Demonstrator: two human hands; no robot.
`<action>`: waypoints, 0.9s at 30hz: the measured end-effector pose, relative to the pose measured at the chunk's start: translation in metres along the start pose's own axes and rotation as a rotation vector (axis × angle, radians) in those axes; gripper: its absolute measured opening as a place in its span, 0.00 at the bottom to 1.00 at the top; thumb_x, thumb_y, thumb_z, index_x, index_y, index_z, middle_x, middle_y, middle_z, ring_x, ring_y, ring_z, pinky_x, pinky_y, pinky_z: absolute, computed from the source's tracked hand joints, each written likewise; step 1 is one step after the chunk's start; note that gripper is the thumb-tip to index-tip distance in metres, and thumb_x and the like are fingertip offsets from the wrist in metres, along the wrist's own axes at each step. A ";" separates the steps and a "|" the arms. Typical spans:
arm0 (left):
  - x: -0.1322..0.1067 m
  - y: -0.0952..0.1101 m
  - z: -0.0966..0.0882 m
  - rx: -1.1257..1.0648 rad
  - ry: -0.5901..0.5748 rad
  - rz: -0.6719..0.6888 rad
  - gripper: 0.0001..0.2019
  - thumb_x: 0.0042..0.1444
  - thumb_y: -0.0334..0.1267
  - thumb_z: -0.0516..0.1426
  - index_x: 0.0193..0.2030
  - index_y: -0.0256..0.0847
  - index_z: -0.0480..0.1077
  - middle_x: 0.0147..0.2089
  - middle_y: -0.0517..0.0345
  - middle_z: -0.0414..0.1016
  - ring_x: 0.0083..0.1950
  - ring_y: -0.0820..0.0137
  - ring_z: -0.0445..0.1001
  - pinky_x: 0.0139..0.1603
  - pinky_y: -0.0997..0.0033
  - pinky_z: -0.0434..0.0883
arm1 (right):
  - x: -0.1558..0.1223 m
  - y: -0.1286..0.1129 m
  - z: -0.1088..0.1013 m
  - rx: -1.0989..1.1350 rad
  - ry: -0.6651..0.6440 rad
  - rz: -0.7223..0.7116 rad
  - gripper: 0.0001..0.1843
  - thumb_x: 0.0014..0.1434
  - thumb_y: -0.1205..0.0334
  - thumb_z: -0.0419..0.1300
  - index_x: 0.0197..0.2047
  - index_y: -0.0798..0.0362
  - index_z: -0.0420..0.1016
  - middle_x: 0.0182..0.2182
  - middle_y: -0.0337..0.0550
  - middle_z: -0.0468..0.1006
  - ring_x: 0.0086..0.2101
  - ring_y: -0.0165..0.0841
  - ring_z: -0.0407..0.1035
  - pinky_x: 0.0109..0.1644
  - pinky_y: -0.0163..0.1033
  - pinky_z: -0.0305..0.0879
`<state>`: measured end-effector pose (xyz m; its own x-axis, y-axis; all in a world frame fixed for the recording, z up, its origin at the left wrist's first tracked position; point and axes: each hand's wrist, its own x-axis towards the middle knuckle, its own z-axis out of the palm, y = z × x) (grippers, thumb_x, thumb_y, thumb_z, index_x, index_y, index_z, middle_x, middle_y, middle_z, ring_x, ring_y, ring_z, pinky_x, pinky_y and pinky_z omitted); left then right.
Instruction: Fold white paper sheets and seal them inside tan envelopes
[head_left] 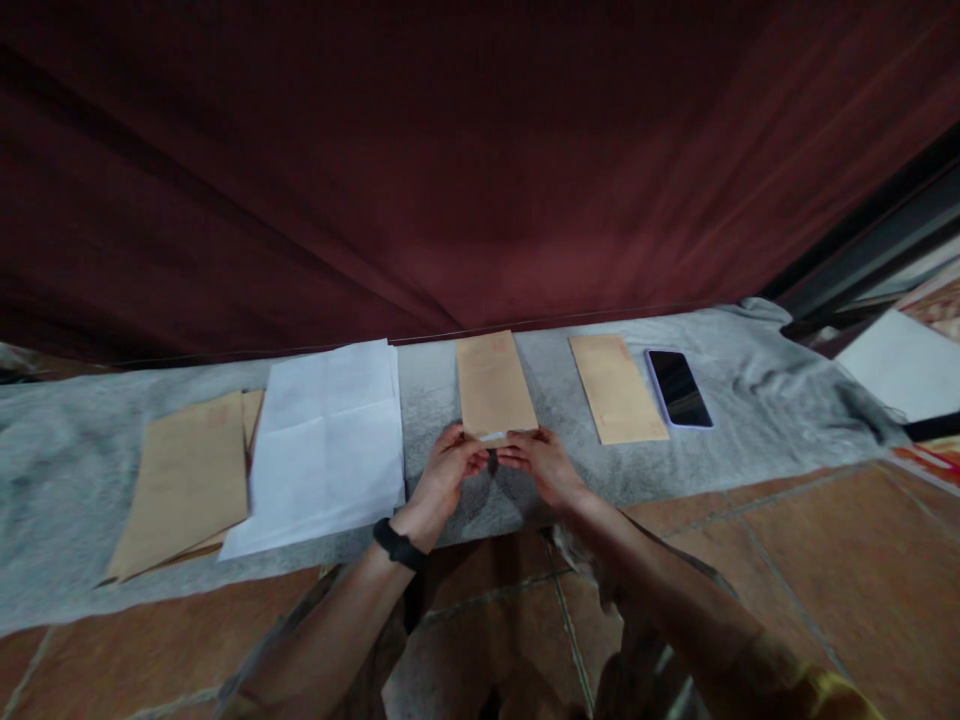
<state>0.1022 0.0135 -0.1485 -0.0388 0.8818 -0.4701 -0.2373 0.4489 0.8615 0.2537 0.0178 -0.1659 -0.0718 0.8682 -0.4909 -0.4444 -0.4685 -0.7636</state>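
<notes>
A brown paper envelope [495, 380] lies in front of me, its near end lifted a little off the grey cloth. At that end a white strip shows, perhaps paper inside the opening or part of the flap. My left hand [451, 460] pinches the near left corner, thumb on top. The near right corner is between the thumb and fingers of my right hand [544, 460]. To the right another brown envelope [619, 390] lies flat. On the left is a stack of white paper sheets [330, 440] with fold creases.
Several brown envelopes [187, 475] are piled at the far left. A phone [677, 388] in a lilac case lies right of the flat envelope. Behind the grey cloth [540, 365] hangs a dark red curtain [480, 200]. Tiled floor [840, 560] runs along the near side.
</notes>
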 end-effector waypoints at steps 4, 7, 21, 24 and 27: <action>-0.001 0.003 -0.002 -0.046 -0.045 -0.038 0.11 0.40 0.31 0.64 0.33 0.38 0.71 0.27 0.60 0.79 0.25 0.73 0.75 0.27 0.76 0.70 | -0.001 -0.002 -0.002 -0.027 -0.029 -0.001 0.10 0.48 0.61 0.69 0.34 0.52 0.76 0.28 0.40 0.83 0.29 0.34 0.78 0.37 0.39 0.78; 0.000 0.006 -0.003 -0.135 -0.086 -0.079 0.14 0.41 0.30 0.65 0.38 0.37 0.73 0.33 0.54 0.82 0.31 0.68 0.80 0.35 0.71 0.76 | -0.002 -0.003 -0.003 -0.078 -0.077 -0.004 0.11 0.50 0.58 0.68 0.37 0.51 0.76 0.32 0.41 0.84 0.32 0.36 0.80 0.41 0.40 0.78; 0.000 0.007 -0.011 -0.042 -0.021 -0.055 0.16 0.42 0.28 0.66 0.38 0.39 0.70 0.31 0.60 0.80 0.25 0.72 0.77 0.28 0.76 0.72 | 0.008 -0.027 -0.039 -0.628 0.031 -0.262 0.15 0.55 0.56 0.65 0.46 0.49 0.74 0.32 0.37 0.78 0.31 0.32 0.74 0.35 0.37 0.73; -0.003 0.005 -0.013 -0.017 -0.029 -0.060 0.15 0.43 0.27 0.66 0.38 0.39 0.69 0.30 0.60 0.79 0.26 0.72 0.78 0.28 0.76 0.73 | 0.004 -0.028 -0.042 -0.950 -0.017 -0.586 0.11 0.60 0.61 0.61 0.46 0.50 0.77 0.41 0.43 0.78 0.41 0.35 0.74 0.46 0.42 0.74; -0.008 0.002 -0.014 -0.009 -0.037 -0.051 0.14 0.43 0.27 0.65 0.38 0.39 0.69 0.31 0.59 0.80 0.27 0.71 0.79 0.29 0.76 0.74 | -0.006 -0.031 -0.038 -1.319 0.005 -0.807 0.15 0.61 0.64 0.60 0.51 0.49 0.78 0.54 0.51 0.74 0.54 0.44 0.68 0.59 0.54 0.67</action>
<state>0.0887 0.0054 -0.1453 0.0098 0.8629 -0.5053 -0.2465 0.4918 0.8351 0.3014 0.0209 -0.1552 -0.2047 0.9535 0.2211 0.7145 0.3000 -0.6320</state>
